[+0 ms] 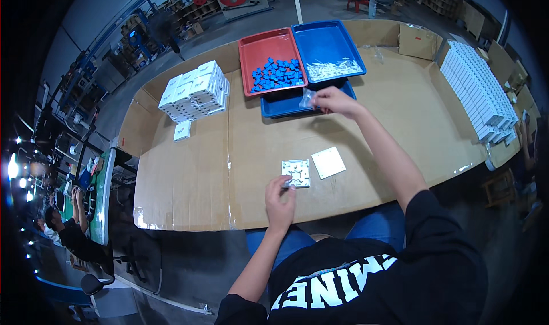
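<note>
My right hand (pixel 336 102) is raised in front of the trays, its fingers closed on a small clear plastic bag (pixel 307 98). My left hand (pixel 280 204) is at the lower left corner of a white square housing (pixel 303 179), which lies with its inner side up. Thumb and fingers there are pinched together near a small greyish piece; I cannot make out what they hold. To the right of the housing, apart from it, a flat white square plate (pixel 328 162) lies slightly turned on the cardboard.
A red tray (pixel 247 53) holds blue plastic parts; the blue tray (pixel 323 39) beside it holds small white pieces. Another blue tray (pixel 280 109) sits beneath. White square boxes (pixel 194 90) are stacked at left, one standing apart (pixel 182 130). A long white stack (pixel 477 90) stands at right.
</note>
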Demonstrator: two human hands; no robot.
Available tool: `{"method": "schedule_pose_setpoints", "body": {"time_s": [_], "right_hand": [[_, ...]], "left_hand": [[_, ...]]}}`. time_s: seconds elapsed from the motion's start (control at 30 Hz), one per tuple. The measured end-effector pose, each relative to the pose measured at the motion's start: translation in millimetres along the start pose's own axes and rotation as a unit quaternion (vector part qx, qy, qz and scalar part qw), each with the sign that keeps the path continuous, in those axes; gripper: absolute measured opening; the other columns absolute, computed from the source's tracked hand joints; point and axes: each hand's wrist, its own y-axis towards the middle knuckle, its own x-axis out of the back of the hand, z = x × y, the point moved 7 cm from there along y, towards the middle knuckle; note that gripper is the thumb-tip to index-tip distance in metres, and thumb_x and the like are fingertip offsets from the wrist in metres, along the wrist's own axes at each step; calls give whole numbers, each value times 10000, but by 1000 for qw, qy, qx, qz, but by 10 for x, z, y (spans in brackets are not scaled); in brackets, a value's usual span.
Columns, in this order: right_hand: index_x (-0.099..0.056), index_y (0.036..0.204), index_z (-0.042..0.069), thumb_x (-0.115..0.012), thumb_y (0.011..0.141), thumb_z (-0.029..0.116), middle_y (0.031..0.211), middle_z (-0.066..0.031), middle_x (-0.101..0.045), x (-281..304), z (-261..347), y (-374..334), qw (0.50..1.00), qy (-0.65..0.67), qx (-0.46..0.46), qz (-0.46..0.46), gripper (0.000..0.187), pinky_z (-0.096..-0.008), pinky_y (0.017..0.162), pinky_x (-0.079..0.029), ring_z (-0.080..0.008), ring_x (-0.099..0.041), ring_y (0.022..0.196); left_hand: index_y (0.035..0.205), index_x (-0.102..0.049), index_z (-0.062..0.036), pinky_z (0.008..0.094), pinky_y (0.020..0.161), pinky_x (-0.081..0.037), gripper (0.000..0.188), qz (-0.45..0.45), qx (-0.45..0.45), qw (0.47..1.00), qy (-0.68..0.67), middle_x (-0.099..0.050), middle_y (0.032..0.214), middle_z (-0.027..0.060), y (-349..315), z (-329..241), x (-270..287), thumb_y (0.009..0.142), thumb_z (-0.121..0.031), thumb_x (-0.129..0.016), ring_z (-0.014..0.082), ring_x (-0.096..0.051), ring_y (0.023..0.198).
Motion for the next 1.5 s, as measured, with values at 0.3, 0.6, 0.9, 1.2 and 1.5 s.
{"method": "schedule_pose_setpoints", "body": {"time_s": [0.3,0.6,0.9,1.2,1.5], "right_hand": [[-733,1010,2,-623,1039,208,834,20,-664,-993,211,-1583,989,114,9,92,235,-247,694,-462,-52,-551,756],[-667,932,20,-606,1060,210,783,18,-599,-1252,-127,-1907,985,160,-3,-57,237,-242,651,-444,-57,-521,711],[-684,1044,2,-706,985,89,827,-12,-667,-1607,-148,-1998,942,305,2,-143,108,-218,639,-513,-62,-619,678],[-712,1017,-6,-731,971,103,816,1,-686,-1530,-193,-1999,963,247,-66,-82,120,-219,592,-492,-43,-581,658],[-714,1012,9,-744,950,85,843,-27,-686,-1552,-306,-2031,923,362,-84,-94,102,-230,583,-511,-69,-601,669]], "left_hand": [[1128,-710,29,223,658,-464,239,34,174,943,-280,-671,919,20,615,-584,-356,1011,-179,-694,53,-581,761],[999,-702,35,193,587,-399,208,-145,241,896,-342,-659,840,0,210,-300,-331,1019,-173,-703,24,-538,692],[1080,-656,10,198,618,-429,230,-159,234,881,-380,-669,910,22,141,-322,-349,1023,-209,-699,27,-551,735],[971,-686,-17,200,555,-386,240,-48,288,913,-284,-618,757,-22,109,-56,-274,1017,-252,-707,22,-494,623],[913,-623,-38,204,475,-320,312,-37,315,894,-318,-610,758,-6,34,-34,-425,1040,-320,-668,7,-423,548]]}}
